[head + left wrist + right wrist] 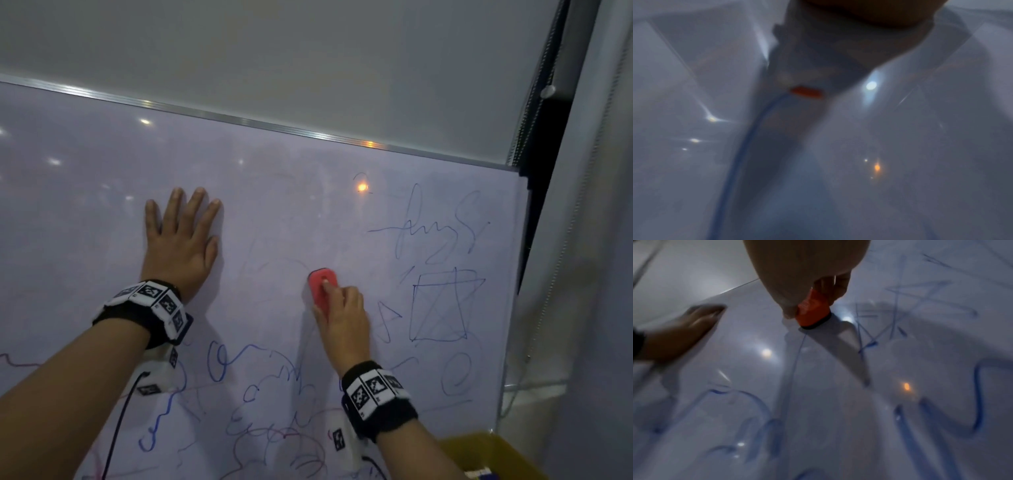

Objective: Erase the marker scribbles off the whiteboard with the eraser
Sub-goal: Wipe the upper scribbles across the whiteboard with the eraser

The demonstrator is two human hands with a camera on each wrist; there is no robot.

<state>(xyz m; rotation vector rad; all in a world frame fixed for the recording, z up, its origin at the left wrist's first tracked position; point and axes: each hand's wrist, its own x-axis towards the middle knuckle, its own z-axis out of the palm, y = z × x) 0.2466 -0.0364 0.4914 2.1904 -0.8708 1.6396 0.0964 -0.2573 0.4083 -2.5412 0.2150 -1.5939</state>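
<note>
A large whiteboard fills the head view. Blue scribbles cover its right side, and blue and red ones run along the bottom. My right hand grips a red eraser and holds it flat against the board near the middle. In the right wrist view the red eraser shows its dark felt edge on the board, with blue lines close by. My left hand lies flat on the board with straight, spread fingers, left of the eraser. The left wrist view is blurred; a red spot shows far off.
The board's metal top frame runs across under a pale wall. A dark window frame with a bead cord stands at the right edge. A yellow bin sits at the lower right. Black cables hang from both wristbands.
</note>
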